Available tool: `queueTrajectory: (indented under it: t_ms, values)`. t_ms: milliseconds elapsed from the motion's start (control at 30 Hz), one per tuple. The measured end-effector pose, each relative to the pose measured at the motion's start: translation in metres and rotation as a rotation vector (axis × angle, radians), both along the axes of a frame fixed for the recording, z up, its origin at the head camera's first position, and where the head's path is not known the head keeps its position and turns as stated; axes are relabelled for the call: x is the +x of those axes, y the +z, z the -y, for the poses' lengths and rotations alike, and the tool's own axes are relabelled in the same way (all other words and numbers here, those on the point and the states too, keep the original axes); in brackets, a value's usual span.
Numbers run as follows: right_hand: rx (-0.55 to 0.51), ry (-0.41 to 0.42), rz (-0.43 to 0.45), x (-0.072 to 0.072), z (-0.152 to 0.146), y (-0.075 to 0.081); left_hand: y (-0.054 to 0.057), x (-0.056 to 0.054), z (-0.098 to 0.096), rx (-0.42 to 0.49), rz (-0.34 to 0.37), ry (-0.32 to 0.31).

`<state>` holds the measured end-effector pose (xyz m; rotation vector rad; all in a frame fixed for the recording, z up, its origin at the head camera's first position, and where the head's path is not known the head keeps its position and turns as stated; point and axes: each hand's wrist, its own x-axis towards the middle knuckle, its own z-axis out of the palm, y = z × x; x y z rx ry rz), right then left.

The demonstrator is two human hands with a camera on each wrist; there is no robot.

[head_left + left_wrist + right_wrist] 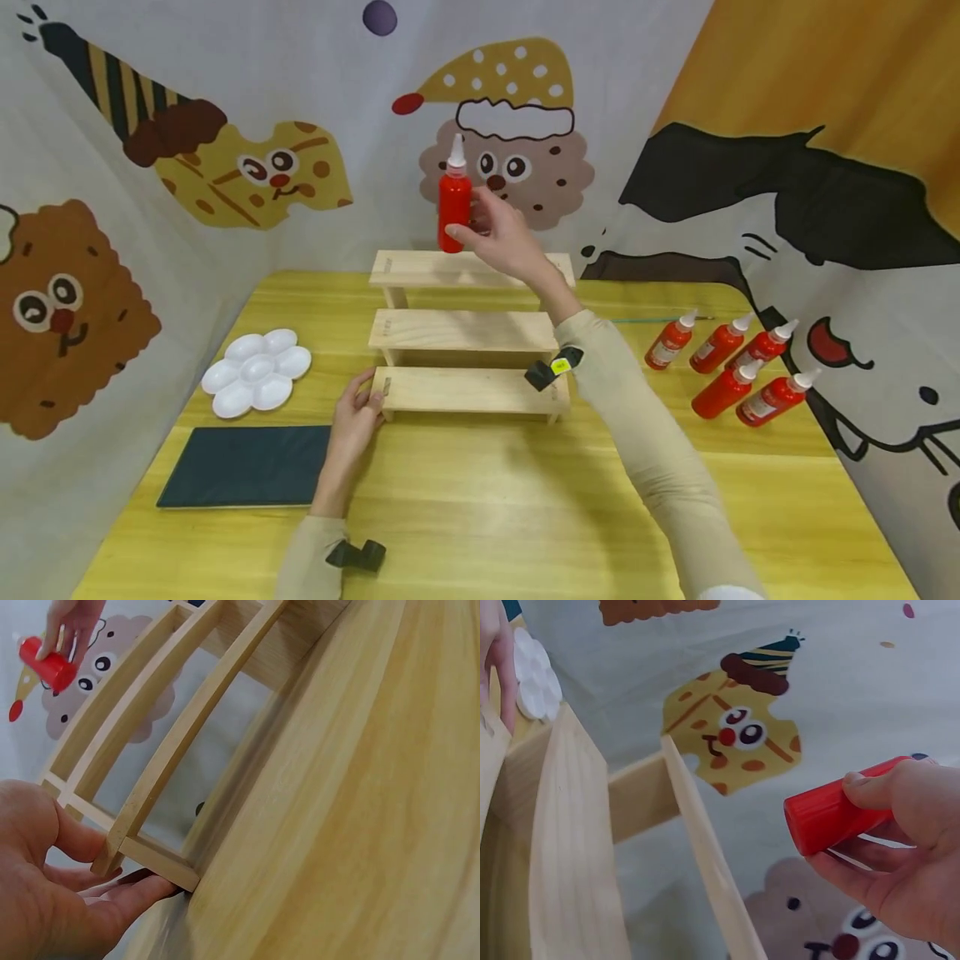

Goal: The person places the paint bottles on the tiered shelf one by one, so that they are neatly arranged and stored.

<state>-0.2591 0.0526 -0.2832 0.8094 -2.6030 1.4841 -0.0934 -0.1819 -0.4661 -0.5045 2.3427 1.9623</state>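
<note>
My right hand point(504, 233) grips a red paint bottle point(454, 204) with a white pointed nozzle, thumb on one side and fingers on the other. In the right wrist view the bottle point(832, 814) hangs in the air, its base apart from the top step. Below it stands a three-step wooden rack point(465, 331). My left hand point(352, 421) holds the left end of the rack's lowest step. In the left wrist view the thumb point(79, 838) lies against the wood, and other fingers reach round the corner.
Several more red paint bottles point(720, 393) stand at the right of the table point(480, 517), with a thin brush point(645, 320) behind them. At the left lie a white flower-shaped palette point(257, 367) and a dark flat board point(240, 467). A cartoon-printed cloth point(315, 50) hangs behind.
</note>
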Motion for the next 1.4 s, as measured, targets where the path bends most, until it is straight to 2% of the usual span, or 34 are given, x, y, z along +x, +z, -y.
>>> queueTrajectory:
  t_ms: [300,500,933,1100,1233,1400]
  values:
    - [0.071,0.051,0.025,-0.007,0.04,-0.019,-0.006,-0.001,-0.003,0.014,-0.012,0.008]
    - [0.041,0.073,0.042,-0.011,0.063,-0.033,-0.006,-0.002,-0.001,-0.009,-0.027,0.0]
    - [-0.026,0.077,0.051,-0.008,0.075,-0.043,-0.007,0.0,-0.001,0.006,-0.018,0.014]
    - [-0.034,0.066,0.056,0.005,0.058,-0.036,-0.009,-0.001,-0.002,0.021,0.001,0.008]
    - [-0.034,0.032,0.045,0.016,0.04,-0.02,-0.009,-0.003,0.0,0.002,0.017,-0.008]
    - [-0.069,0.014,0.057,0.023,0.02,0.0,-0.007,-0.007,0.0,-0.031,0.019,-0.015]
